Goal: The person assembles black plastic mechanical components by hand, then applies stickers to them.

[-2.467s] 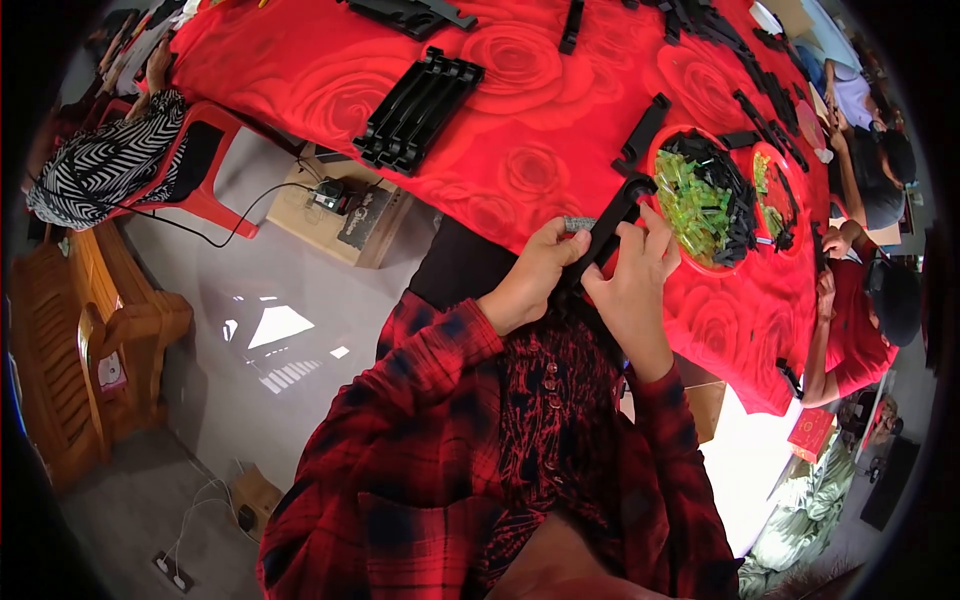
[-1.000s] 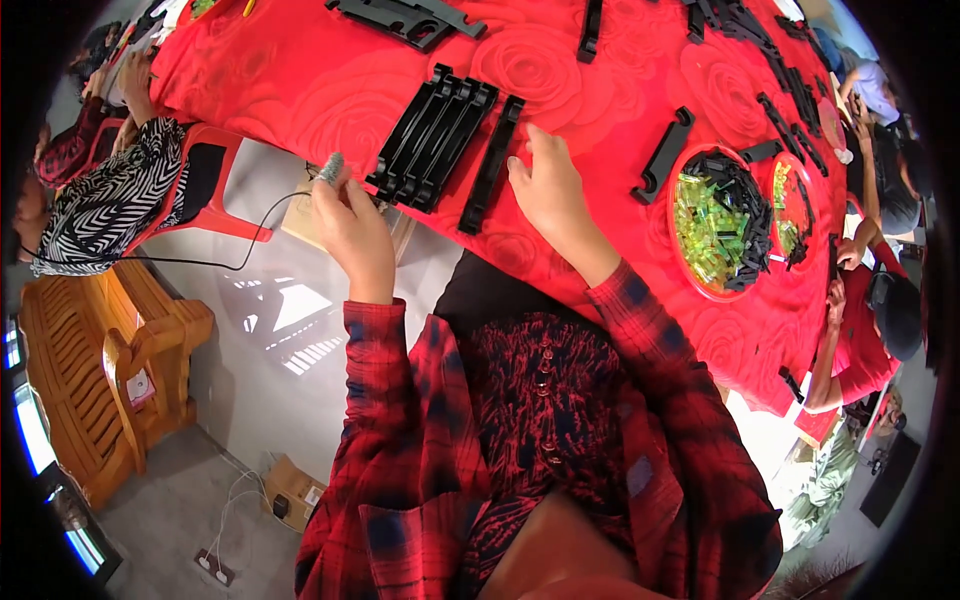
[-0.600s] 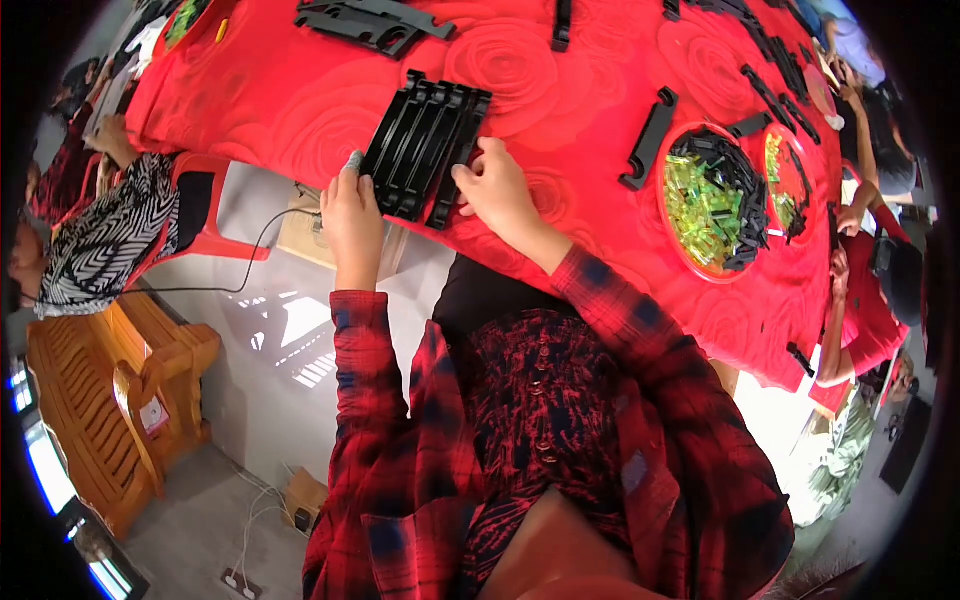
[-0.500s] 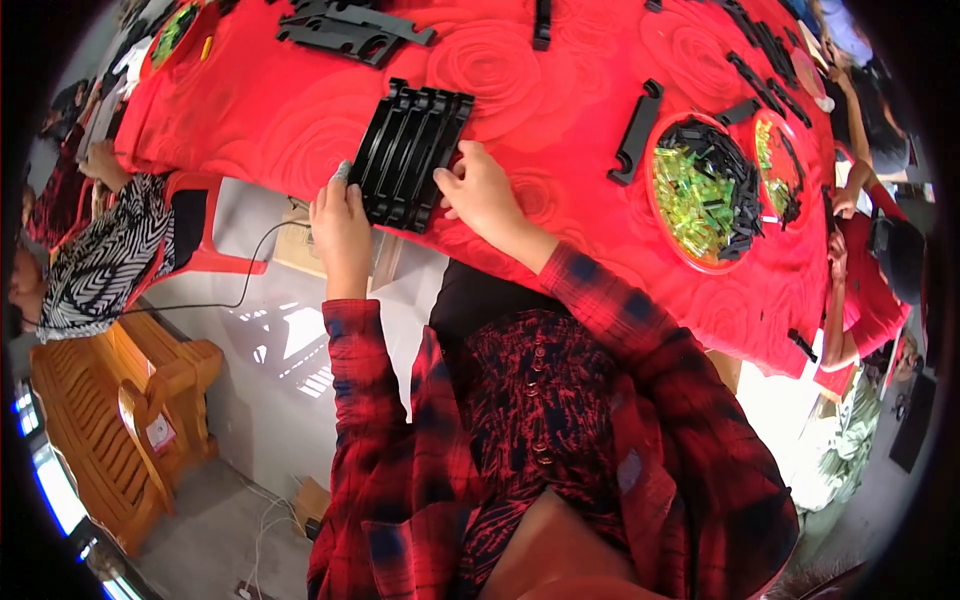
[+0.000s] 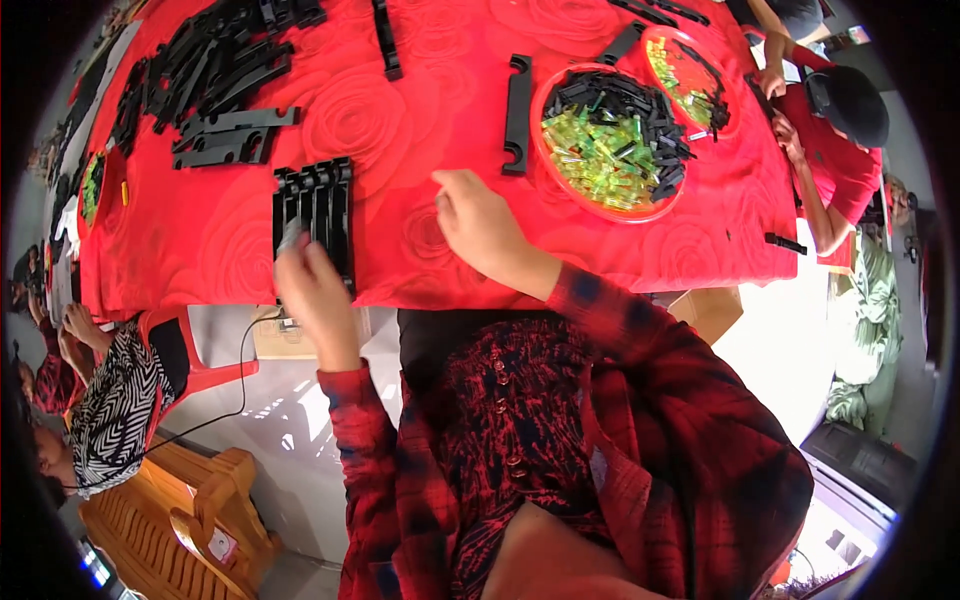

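Note:
Several notched black plastic strips (image 5: 338, 215) lie side by side near the table's front edge. My left hand (image 5: 318, 300) is over their near end, smeared by motion, with something greyish at a fingertip. Whether it grips a strip I cannot make out. To the right, my right hand (image 5: 485, 225) hovers over the red tablecloth (image 5: 420, 130), fingers loosely bent and apart from the thumb, with nothing visible in it. Farther right is a round red tray (image 5: 628, 215) of yellow-green clear pieces and small black pieces. A single black strip (image 5: 517, 115) lies just left of that tray.
A heap of black strips (image 5: 205, 75) covers the far left. A second red tray (image 5: 650, 62) stands at far right, near a person in a red top (image 5: 830, 150). A red chair (image 5: 215, 375) and a wooden bench (image 5: 180, 530) are at the left, off the table.
My right hand has come away from the row of black strips, which now lies on the table. My left hand stays by the strips and is blurred. The view has shifted.

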